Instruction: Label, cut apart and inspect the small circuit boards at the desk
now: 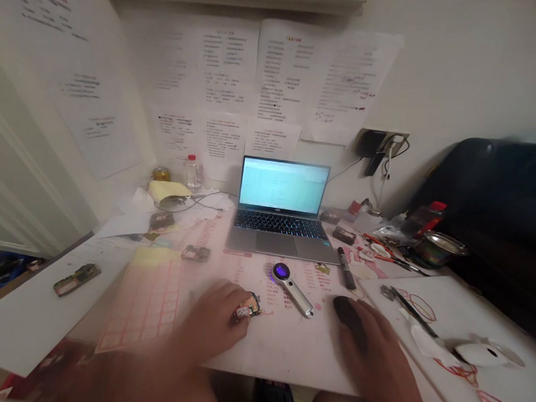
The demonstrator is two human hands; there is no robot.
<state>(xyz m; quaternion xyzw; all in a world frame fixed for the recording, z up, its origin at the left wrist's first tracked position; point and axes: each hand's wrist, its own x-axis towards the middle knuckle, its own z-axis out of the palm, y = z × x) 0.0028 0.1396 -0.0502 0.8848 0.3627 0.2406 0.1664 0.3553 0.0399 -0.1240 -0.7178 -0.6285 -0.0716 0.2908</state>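
My left hand [216,320] lies on the desk with its fingers closed on a small circuit board [247,308]. My right hand [368,341] rests over a black mouse [346,311], fingers curled round it. Between the two hands lies a small silver magnifier [291,283] with a lit purple lens. An open laptop [282,210] with a bright screen stands just behind it. A black marker [345,268] lies to the right of the magnifier.
A pink gridded sheet [146,296] lies at the left, with another circuit board [75,279] further left. A white board [458,316] at the right carries tools, rubber bands and a white device [483,354]. A metal bowl [437,247], bottles and papers crowd the back edge.
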